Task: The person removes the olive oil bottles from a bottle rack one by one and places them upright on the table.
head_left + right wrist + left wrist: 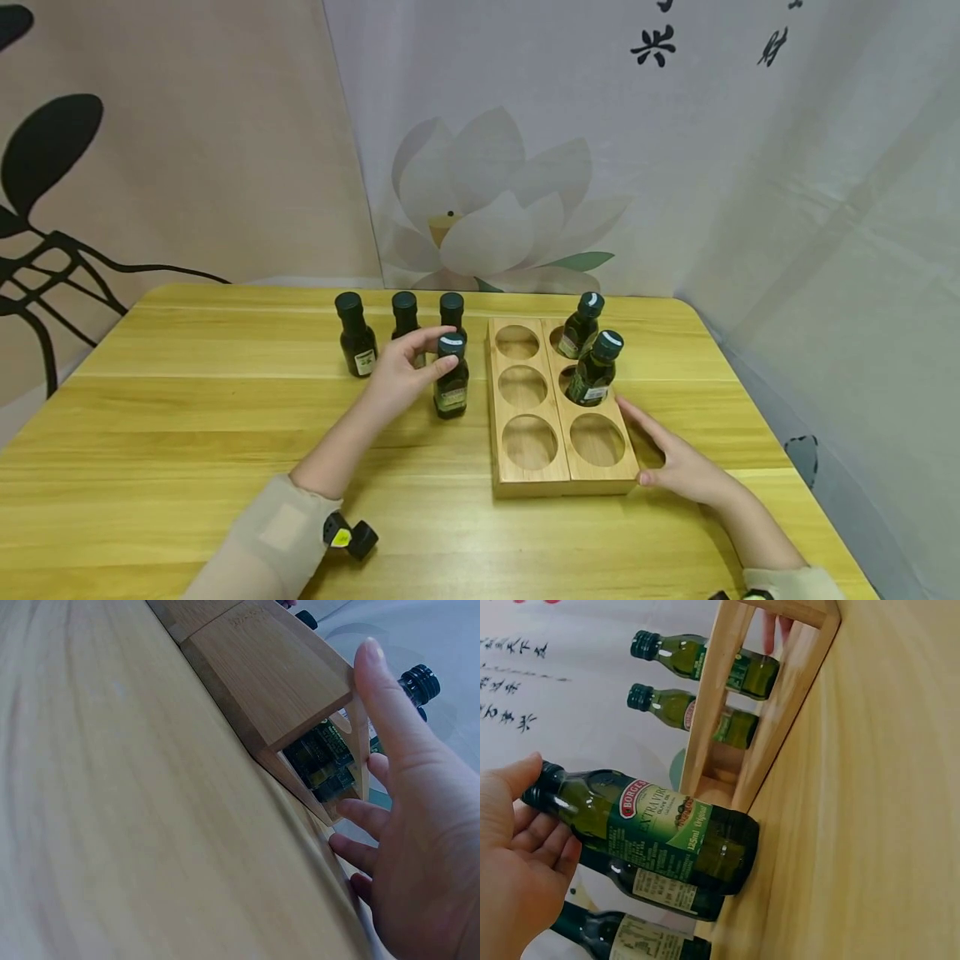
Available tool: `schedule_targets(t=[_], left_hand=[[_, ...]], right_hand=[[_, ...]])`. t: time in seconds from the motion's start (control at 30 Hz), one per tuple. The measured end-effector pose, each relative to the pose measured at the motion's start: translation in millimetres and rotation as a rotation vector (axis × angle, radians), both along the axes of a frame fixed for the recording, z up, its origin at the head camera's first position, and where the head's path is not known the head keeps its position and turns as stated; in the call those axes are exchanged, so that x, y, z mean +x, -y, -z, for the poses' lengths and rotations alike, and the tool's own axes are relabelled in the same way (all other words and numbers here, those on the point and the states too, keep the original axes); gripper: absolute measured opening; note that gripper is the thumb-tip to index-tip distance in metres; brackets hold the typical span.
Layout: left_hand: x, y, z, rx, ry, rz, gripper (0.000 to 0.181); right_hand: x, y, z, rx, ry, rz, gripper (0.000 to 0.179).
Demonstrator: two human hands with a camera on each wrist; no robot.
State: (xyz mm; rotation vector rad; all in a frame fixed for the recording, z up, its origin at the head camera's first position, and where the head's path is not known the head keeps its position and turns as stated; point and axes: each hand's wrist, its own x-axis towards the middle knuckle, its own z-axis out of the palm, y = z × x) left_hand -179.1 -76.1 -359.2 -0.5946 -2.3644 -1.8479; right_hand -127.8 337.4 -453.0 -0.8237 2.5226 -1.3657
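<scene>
My left hand (405, 375) pinches a small olive oil bottle (452, 390) by its dark cap, left of the wooden rack (528, 477). In the left wrist view the bottle (656, 829) shows a green label; whether its base touches the table I cannot tell. The rack has two columns of round holes. Olive oil bottles stand in the right column's back hole (581, 325) and middle hole (595, 371); the other holes hold nothing. My right hand (686, 467) rests against the rack's right side near its front corner, thumb and fingers extended, as the right wrist view (420, 802) also shows.
Behind my left hand stand more dark bottles: one at the left (357, 337), one in the middle (405, 312) and one at the right (452, 310), partly hidden. The wooden table (187, 433) ends at a printed cloth backdrop (517, 167).
</scene>
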Motion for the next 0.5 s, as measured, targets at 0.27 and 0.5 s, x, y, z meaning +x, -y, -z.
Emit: schedule_targets(t=[0.27, 0.5], left_hand=[[-5.6, -2.2, -9.7, 0.039, -0.068, 0.026, 0.045], [-3.4, -17.4, -19.2, 0.161, -0.154, 0.037, 0.043]], right_hand=[[1.5, 1.6, -2.8, -0.005, 0.022, 0.005, 0.1], [2.6, 1.8, -4.9, 0.006, 0.012, 0.014, 0.097]])
